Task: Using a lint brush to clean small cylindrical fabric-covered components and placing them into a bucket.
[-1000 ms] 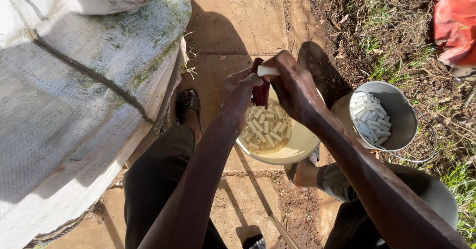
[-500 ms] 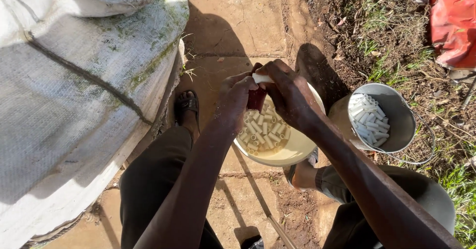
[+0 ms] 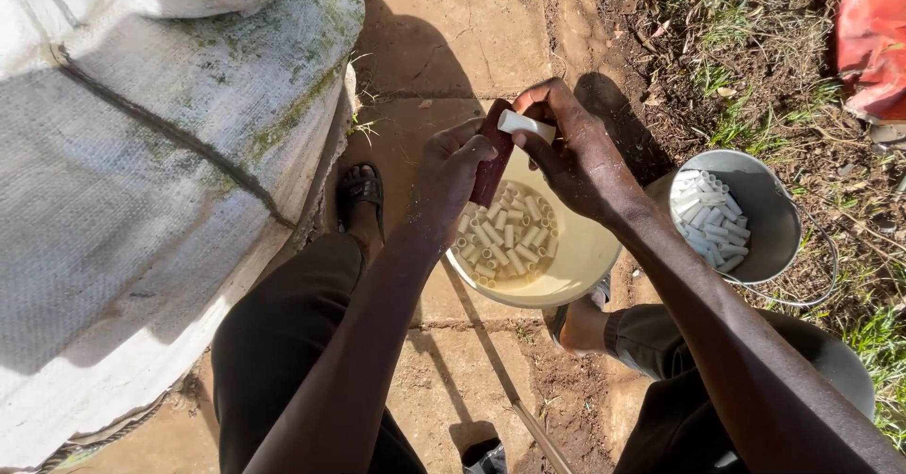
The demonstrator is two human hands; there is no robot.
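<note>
White tube piece (image 3: 526, 125): pinched in right hand (image 3: 576, 158), stayed against the pad.
Maroon sanding pad (image 3: 492, 164): gripped by left hand (image 3: 451, 177), shifted slightly above cream bowl (image 3: 576, 257).

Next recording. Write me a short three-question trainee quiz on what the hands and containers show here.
1. True or false: the right hand holds a short white tube piece.
2. What does the left hand grip? A) a dark reddish block B) a spoon C) a rope
3. Which container sits directly under the hands?

Key: 1. True. 2. A. 3. The cream bowl of white pieces, not the grey metal bucket beside it.
</note>
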